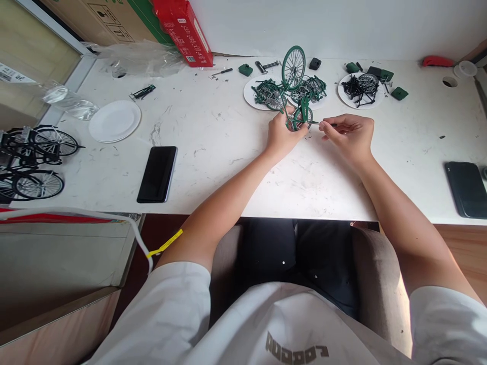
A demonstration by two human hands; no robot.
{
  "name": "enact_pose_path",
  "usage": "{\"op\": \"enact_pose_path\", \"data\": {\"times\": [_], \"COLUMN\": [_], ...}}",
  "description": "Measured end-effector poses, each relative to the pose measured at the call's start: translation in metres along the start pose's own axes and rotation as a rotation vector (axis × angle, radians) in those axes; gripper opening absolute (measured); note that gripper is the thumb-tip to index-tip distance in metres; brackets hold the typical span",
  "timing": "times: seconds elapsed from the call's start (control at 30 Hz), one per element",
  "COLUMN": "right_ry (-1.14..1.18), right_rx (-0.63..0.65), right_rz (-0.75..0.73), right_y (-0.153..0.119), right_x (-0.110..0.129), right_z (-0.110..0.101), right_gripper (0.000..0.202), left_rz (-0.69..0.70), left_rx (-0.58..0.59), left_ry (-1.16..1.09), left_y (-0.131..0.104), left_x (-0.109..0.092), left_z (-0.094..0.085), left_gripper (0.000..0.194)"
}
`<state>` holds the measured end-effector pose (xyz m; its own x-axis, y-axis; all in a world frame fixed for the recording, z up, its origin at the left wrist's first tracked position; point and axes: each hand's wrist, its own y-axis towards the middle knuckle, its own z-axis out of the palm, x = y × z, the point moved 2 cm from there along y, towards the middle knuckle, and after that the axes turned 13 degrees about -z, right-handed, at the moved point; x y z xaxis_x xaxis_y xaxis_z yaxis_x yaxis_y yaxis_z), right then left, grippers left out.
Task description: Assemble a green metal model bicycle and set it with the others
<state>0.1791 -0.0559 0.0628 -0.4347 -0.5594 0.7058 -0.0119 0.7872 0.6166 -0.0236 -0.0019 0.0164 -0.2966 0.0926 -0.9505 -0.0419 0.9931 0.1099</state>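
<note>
My left hand (283,134) grips a small green model bicycle (303,109), its fingers closed around the frame near the lower wheel. The bicycle's other wheel (293,67) points up and away from me. Pinched in my right hand (350,133) is a small thin screwdriver (315,122), its shaft reaching to the lower wheel; whether the tip touches is too small to tell. Just behind the bicycle, white plates (249,96) hold piles of green bicycle parts (268,94). Another plate (343,100) to the right carries black bicycle parts (355,88).
Finished-looking black model bicycles (38,162) stand at the far left. Nearby are a white plate (114,121), a phone (157,175) and a plastic bottle (70,101). A red box (184,33) stands at the back; another phone (466,188) lies at the right edge.
</note>
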Motion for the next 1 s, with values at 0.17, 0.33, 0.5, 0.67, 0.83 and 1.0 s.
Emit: {"op": "enact_pose_path", "data": {"times": [0.17,0.33,0.5,0.67,0.83,1.0], "right_ry": [-0.009,0.001,-0.001,-0.006,-0.008,-0.005], "right_rx": [0.006,0.013,0.007,0.012,0.010,0.024], "right_rz": [0.005,0.013,0.015,0.008,0.017,0.021], "right_y": [0.0003,0.0008,0.0005,0.0001,-0.0005,-0.0007], "right_x": [-0.0025,-0.0072,-0.0067,-0.0014,0.0008,-0.0010], "right_z": [-0.0006,-0.0005,0.0000,0.0001,-0.0001,0.0003], "right_gripper": [0.040,0.041,0.045,0.039,0.041,0.038], "left_rz": [0.018,0.022,0.039,0.018,0.033,0.004], "left_rx": [-0.006,0.006,0.010,0.005,0.002,0.008], "left_ry": [0.019,0.016,-0.003,0.006,-0.003,-0.033], "left_y": [0.0014,0.0048,0.0032,0.0008,0.0023,0.0019], "left_x": [0.0018,0.0074,0.0069,0.0024,0.0032,0.0024], "left_z": [-0.0003,0.0013,0.0024,0.0013,0.0014,0.0015], "left_gripper": [0.032,0.033,0.038,0.041,0.042,0.043]}}
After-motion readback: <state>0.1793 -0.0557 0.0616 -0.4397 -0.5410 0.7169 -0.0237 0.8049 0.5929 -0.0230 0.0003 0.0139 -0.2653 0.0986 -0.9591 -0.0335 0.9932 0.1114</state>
